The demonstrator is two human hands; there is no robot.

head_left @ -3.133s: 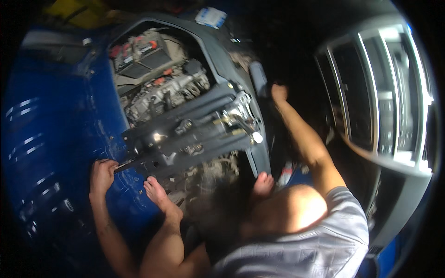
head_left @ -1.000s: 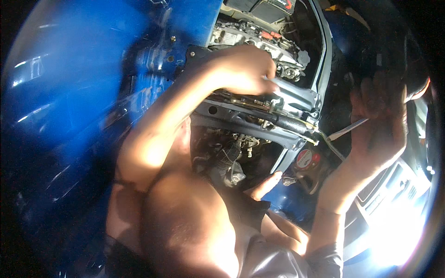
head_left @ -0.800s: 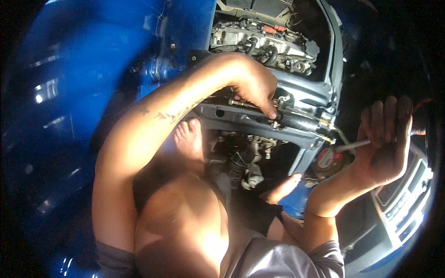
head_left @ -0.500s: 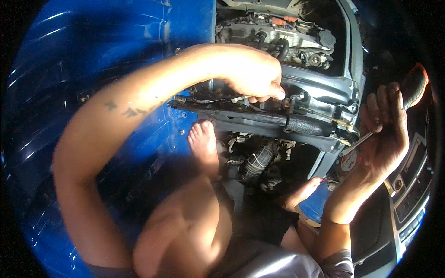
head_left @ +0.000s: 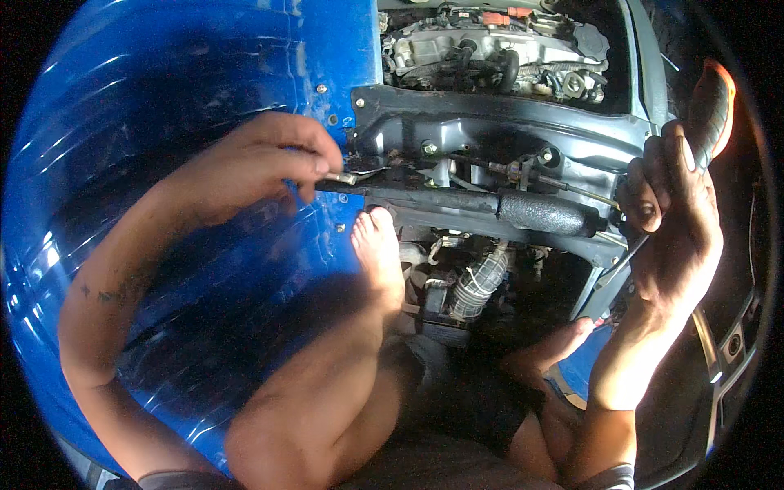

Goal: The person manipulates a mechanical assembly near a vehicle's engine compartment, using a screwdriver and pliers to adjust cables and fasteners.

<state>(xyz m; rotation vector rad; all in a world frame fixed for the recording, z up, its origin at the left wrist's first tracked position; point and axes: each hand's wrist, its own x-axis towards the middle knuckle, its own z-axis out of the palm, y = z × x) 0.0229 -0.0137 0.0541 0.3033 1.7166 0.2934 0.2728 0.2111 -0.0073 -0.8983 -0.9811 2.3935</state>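
Observation:
On the left, my left hand (head_left: 273, 159) pinches a small pale metal cable end fitting (head_left: 340, 177) between thumb and fingertips. A slim dark line trails from it beside the long dark lever (head_left: 433, 199). That lever carries a thick black textured grip (head_left: 549, 214). My right hand (head_left: 674, 216), at the right, is closed round a screwdriver (head_left: 712, 118) with an orange and black handle. The handle sticks out above my fingers, and the metal shaft slants down past my palm. A thin rod (head_left: 572, 187) with a threaded fitting runs alongside the grip.
A black metal panel (head_left: 490, 122) crosses the middle, with a grey engine (head_left: 490, 49) beyond it. Blue painted metal (head_left: 163, 82) fills the left. A ribbed air hose (head_left: 480, 282) lies below the lever. My bare feet (head_left: 376, 245) rest among the parts.
My left hand has moved left, away from the middle of the panel, with the fitting at its fingertips. My right hand still holds the screwdriver. The view has shifted slightly.

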